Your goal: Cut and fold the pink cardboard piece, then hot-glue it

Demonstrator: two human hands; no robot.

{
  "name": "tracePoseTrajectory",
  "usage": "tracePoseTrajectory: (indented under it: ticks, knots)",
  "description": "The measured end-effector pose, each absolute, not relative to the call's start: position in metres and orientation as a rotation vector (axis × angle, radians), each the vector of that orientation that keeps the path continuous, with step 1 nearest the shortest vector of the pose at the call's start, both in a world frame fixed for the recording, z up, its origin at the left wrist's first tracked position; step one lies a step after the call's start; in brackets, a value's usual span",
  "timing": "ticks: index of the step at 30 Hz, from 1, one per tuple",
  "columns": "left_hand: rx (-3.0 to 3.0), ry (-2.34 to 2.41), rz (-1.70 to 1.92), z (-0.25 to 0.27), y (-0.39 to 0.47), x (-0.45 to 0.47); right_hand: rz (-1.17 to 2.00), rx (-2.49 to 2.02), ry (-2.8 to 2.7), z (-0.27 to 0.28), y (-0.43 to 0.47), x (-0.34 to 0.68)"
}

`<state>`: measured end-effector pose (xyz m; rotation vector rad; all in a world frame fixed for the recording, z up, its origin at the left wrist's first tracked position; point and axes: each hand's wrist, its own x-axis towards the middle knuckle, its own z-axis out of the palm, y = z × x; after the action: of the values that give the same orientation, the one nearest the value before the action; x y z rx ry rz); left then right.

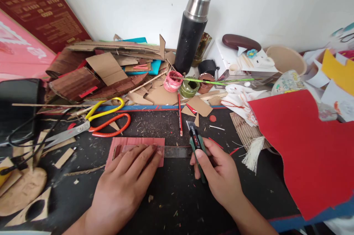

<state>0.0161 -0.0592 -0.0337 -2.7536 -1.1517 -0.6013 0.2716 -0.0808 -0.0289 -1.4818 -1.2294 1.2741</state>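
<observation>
My left hand (125,181) lies flat, pressing down on a metal ruler (177,151) and a piece of pinkish-red cardboard (158,142) beneath it. The ruler's right end sticks out past the cardboard towards my other hand, while the palm and fingers hide its left part. My right hand (218,170) is closed around a green and black utility knife (197,142). Its blade points up and away from me, apart from the cardboard. Just beyond the ruler, a red pencil (180,115) lies on the black tabletop (171,194).
Scissors (103,124) with yellow and red handles lie at left. Behind are cardboard scraps (106,67), open paint jars (189,86) and a black thermos (190,37). A large red sheet (301,146) covers the right side, beside a white tassel (253,153).
</observation>
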Motion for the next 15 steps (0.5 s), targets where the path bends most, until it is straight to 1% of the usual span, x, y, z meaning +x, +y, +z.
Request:
tracePoseTrajectory:
  ticks: [15]
  knots:
    - [-2.764, -1.146, -0.692, -0.0332, -0.0549, 0.0195, 1.315, -1.457, -1.137, -0.0254, -0.0761, 0.2711]
